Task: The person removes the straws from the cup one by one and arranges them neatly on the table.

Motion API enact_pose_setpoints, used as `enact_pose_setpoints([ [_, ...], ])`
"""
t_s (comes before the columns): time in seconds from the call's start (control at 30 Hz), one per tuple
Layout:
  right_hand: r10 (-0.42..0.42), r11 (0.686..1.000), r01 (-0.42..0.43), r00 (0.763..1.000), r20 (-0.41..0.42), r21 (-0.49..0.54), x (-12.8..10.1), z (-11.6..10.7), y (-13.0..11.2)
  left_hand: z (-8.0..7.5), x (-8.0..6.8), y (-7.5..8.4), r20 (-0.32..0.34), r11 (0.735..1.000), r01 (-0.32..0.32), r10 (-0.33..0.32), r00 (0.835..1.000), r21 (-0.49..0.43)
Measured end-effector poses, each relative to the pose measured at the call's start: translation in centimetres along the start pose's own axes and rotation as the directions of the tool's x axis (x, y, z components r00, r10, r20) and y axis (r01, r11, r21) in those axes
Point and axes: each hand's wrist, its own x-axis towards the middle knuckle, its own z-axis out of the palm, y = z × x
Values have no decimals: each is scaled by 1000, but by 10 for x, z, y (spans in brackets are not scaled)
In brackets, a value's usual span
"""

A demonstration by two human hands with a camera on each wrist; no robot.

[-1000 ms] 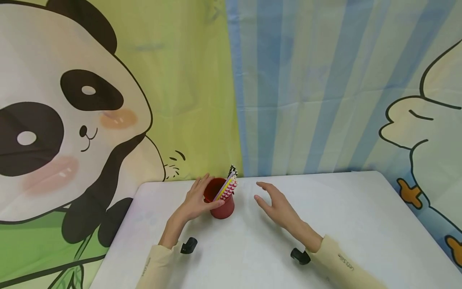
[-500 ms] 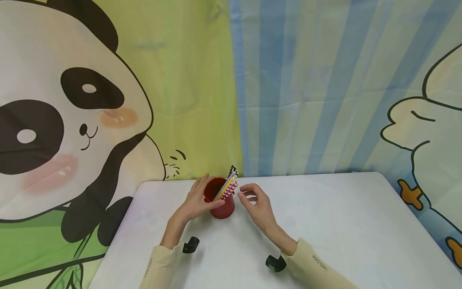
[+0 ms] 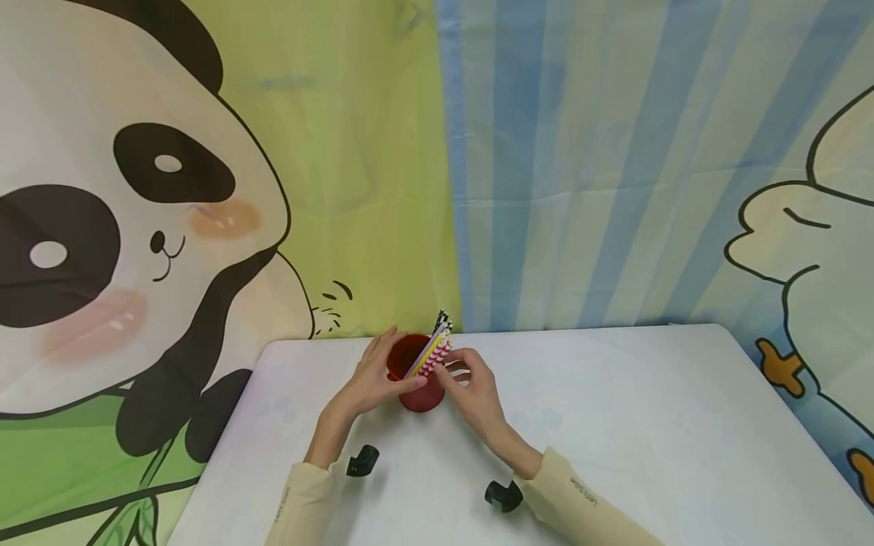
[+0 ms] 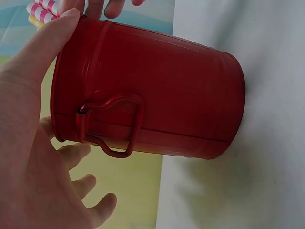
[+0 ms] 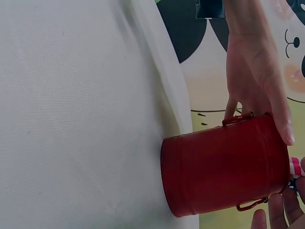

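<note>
Left hand (image 3: 374, 378) curled round red metal pail (image 3: 418, 383) on white surface (image 3: 614, 425) — right hand (image 3: 471, 388) pinching striped paper straws (image 3: 434, 353) at the rim.

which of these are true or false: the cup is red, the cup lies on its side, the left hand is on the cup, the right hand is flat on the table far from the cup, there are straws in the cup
The cup is red: true.
The cup lies on its side: false, it stands upright on the table.
The left hand is on the cup: true, its thumb and fingers curl round the rim.
The right hand lies flat, far from the cup: false, it is right beside the cup, fingertips at the straws.
Straws stand in the cup: true, patterned ones stick out of the top.
</note>
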Motion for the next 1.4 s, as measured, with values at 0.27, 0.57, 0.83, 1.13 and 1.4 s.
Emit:
enact_pose_setpoints([
  [0.27, 5, 1000, -5, 1000, -11, -25, -1, 0, -8, 0, 2, 1, 12, 1000, -4, 5, 1000, -9],
  [0.57, -13, 1000, 13, 1000, -12, -24, 0, -1, -11, -2, 2, 4, 36, 1000, -1, 2, 999, -20],
  [0.83, -18, 1000, 19, 1000, -24, 7, 3, -4, -16, -4, 1, 6, 39, 1000, -2, 3, 999, -28],
  [1.13, -43, 999, 44, 997, -56, 13, 8, -10, -23, -4, 1, 4, 37, 999, -1, 3, 999, -44],
  [1.4, -33, 999, 36, 997, -75, 32, 11, -16, -32, -4, 0, 2, 48, 998, 7, -4, 999, -64],
])
